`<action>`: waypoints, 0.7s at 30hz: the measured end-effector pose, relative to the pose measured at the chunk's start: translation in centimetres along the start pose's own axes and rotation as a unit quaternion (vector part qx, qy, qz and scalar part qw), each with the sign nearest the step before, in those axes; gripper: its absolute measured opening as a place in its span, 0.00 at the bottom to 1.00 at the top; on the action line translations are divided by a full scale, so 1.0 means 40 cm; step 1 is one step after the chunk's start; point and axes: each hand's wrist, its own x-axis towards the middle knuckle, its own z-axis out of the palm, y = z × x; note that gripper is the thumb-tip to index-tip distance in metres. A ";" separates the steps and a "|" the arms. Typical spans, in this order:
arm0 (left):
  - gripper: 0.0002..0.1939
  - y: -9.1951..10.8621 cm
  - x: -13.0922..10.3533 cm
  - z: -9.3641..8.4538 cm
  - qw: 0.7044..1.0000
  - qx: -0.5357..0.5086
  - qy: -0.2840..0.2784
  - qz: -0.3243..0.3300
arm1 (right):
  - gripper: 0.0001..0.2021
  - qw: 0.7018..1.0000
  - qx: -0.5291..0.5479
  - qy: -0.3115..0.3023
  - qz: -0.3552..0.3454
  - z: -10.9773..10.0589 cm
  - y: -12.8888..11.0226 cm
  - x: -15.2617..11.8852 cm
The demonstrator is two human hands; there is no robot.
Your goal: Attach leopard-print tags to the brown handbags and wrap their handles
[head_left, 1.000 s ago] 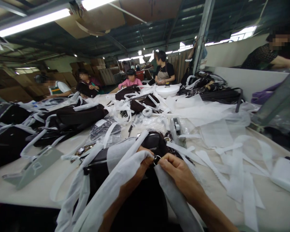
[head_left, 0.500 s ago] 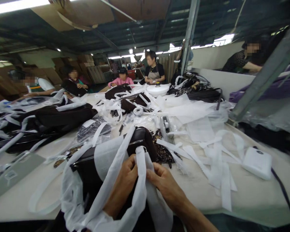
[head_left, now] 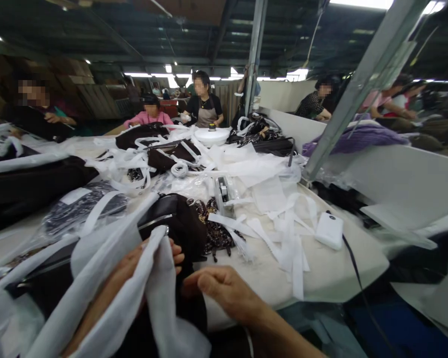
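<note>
A black handbag (head_left: 179, 219) lies in front of me, its straps wrapped in white tissue-like material. My left hand (head_left: 134, 258) reaches between the legs of the wrapped strap (head_left: 134, 293). Its fingers curl round the strap near a metal ring (head_left: 167, 230) at the bag's top, and part of the hand is hidden behind the wrapping. A loose white end (head_left: 164, 293) hangs below those fingers. My right hand (head_left: 227, 293) is beside the bag's dark side, apart from the strap, fingers loosely bent and thumb free. I see nothing held in it.
Dark metal chains (head_left: 216, 231) lie beyond the bag. White strips (head_left: 294, 248) are scattered to their right, near a white device (head_left: 330, 229) with a black cable. A tape dispenser (head_left: 222, 191) stands further back. A metal post (head_left: 362, 84) slants at right. Several co-workers sit around the table (head_left: 246, 278).
My view has swung to the right. My right hand has let go of the white wrapping and moved down beside the bag. My left hand stays at the strap near the ring.
</note>
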 end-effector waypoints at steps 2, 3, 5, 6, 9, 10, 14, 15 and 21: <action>0.11 0.023 0.008 -0.024 0.994 -0.086 -0.001 -0.062 | 0.15 0.987 -0.122 0.101 -0.002 -0.103 0.007 0.009; 0.12 0.035 0.010 -0.036 0.989 -0.123 -0.010 -0.087 | 0.14 0.962 -0.218 0.166 -0.007 -0.157 0.013 0.015; 0.17 0.058 0.017 -0.057 0.986 -0.138 -0.026 -0.089 | 0.12 0.896 -0.382 0.227 0.013 -0.253 0.028 0.029; 0.19 0.068 0.023 -0.065 0.987 -0.129 -0.036 -0.084 | 0.11 0.861 -0.448 0.238 0.038 -0.290 0.037 0.037; 0.18 0.093 0.059 -0.080 0.986 -0.066 -0.113 -0.104 | 0.11 0.800 -0.549 0.219 0.101 -0.347 0.066 0.064; 0.17 0.100 0.079 -0.084 0.982 -0.041 -0.144 -0.114 | 0.10 0.796 -0.557 0.209 0.110 -0.352 0.074 0.074; 0.18 0.115 0.172 -0.095 0.967 0.035 -0.213 -0.135 | 0.10 0.802 -0.556 0.183 0.117 -0.354 0.084 0.100; 0.19 0.112 0.191 -0.096 0.968 0.043 -0.212 -0.125 | 0.11 0.801 -0.559 0.179 0.119 -0.358 0.082 0.104; 0.23 0.050 0.180 -0.060 0.988 0.007 -0.149 -0.038 | 0.11 0.788 -0.586 0.131 0.139 -0.393 0.066 0.100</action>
